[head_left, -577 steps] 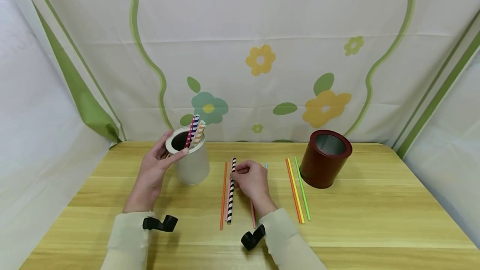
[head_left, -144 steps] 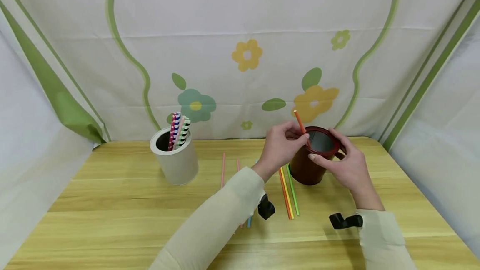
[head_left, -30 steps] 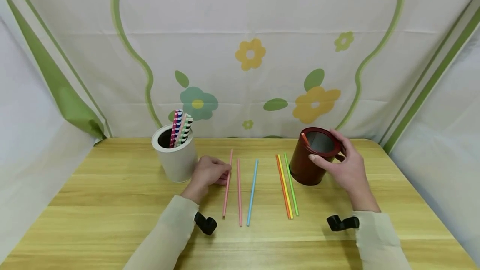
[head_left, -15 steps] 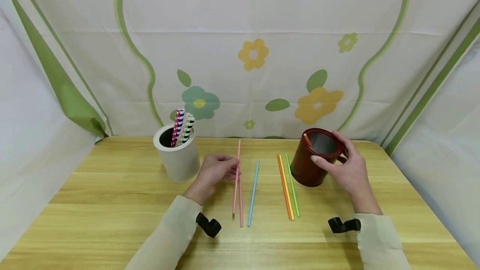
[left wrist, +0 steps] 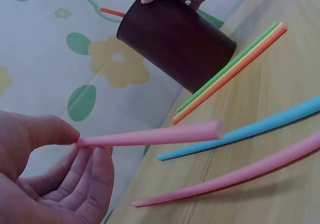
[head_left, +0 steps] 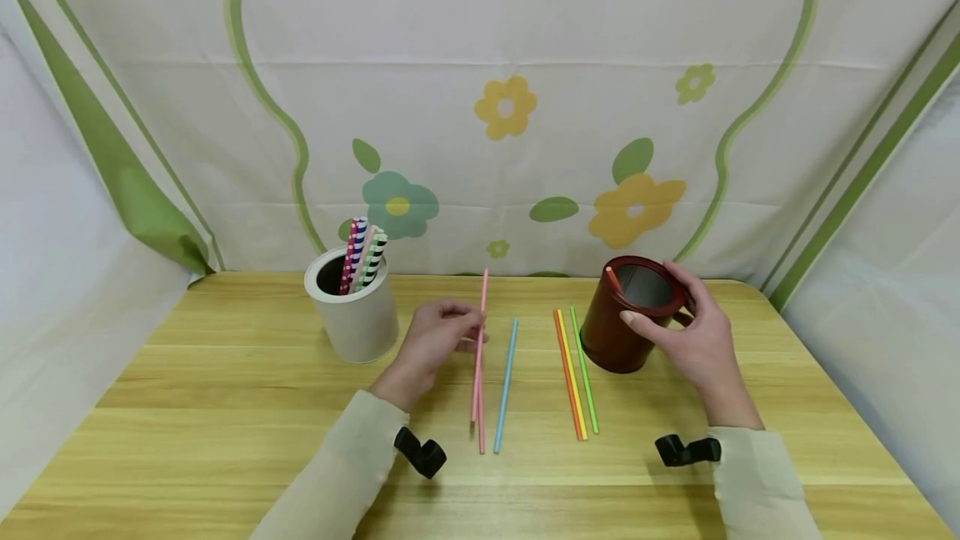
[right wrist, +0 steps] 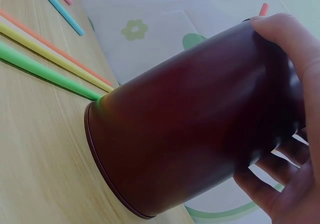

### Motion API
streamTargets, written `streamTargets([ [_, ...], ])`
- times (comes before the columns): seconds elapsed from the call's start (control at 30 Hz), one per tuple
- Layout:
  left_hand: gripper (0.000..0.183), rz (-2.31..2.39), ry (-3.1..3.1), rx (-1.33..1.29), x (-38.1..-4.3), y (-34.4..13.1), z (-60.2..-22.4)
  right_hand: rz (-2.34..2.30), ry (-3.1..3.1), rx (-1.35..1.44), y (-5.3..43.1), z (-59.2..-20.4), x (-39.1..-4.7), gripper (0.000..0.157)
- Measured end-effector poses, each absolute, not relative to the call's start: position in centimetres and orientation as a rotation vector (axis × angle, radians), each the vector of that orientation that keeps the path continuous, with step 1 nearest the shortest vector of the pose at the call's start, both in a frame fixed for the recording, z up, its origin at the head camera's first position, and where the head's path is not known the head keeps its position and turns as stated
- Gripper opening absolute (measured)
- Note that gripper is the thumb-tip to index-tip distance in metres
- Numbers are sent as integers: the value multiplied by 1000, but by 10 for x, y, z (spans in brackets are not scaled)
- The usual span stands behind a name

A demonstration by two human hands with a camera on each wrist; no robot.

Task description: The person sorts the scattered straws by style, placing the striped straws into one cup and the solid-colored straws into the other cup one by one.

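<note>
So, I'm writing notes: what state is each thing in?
Left hand: pinching one pink straw
Held pink straw: raised above the table
Right hand: holding the dark red can near its top
Dark red can: open, standing, an orange straw inside
White can: open, standing, several straws inside
Other pink straw: lying on the table
Blue straw: lying flat
Loose orange straw: lying flat
Yellow straw: lying flat
Green straw: lying flat
Flowered cloth: hanging behind

Head view bright, soft shadows on pale wooden table (head_left: 187, 423); wrist views dimmer, dull sheen on dark red cylindrical can (right wrist: 190, 119), near end of thin pink straw (left wrist: 150, 136) blurry.
</note>
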State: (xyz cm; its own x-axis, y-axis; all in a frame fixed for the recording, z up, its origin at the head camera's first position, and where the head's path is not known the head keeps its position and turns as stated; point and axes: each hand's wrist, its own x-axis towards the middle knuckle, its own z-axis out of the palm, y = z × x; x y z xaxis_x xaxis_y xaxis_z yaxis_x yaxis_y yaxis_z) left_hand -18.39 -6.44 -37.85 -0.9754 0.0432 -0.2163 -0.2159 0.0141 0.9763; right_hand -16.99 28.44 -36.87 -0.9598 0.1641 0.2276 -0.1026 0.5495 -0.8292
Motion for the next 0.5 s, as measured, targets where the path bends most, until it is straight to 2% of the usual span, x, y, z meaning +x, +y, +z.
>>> streamTargets([
  [0.5, 29, 2155, 2079, -28, -181, -55, -361, 1375, -2510, -52, 285, -369, -170, 94],
])
